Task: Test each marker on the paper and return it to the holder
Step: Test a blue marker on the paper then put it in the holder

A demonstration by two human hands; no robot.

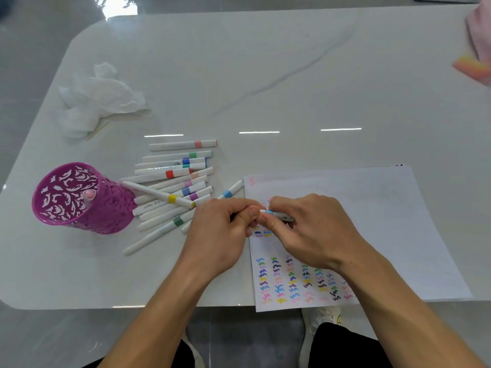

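Note:
Both hands meet over the upper left part of the paper [372,208]. My right hand [305,232] grips a white marker with a light blue band [276,214]. My left hand [223,229] pinches that marker's left end, its cap hidden by the fingers. The sheet carries rows of coloured squiggles near its lower left. A heap of several white markers with coloured bands [172,187] lies left of the paper. The purple cut-out holder [79,200] stands at the left with one pink-capped marker [89,197] inside.
A crumpled white tissue [98,99] lies at the back left of the white marble table [265,75]. Another person's hand with a pink-orange object [473,67] shows at the far right edge. The table's front edge runs just below the paper.

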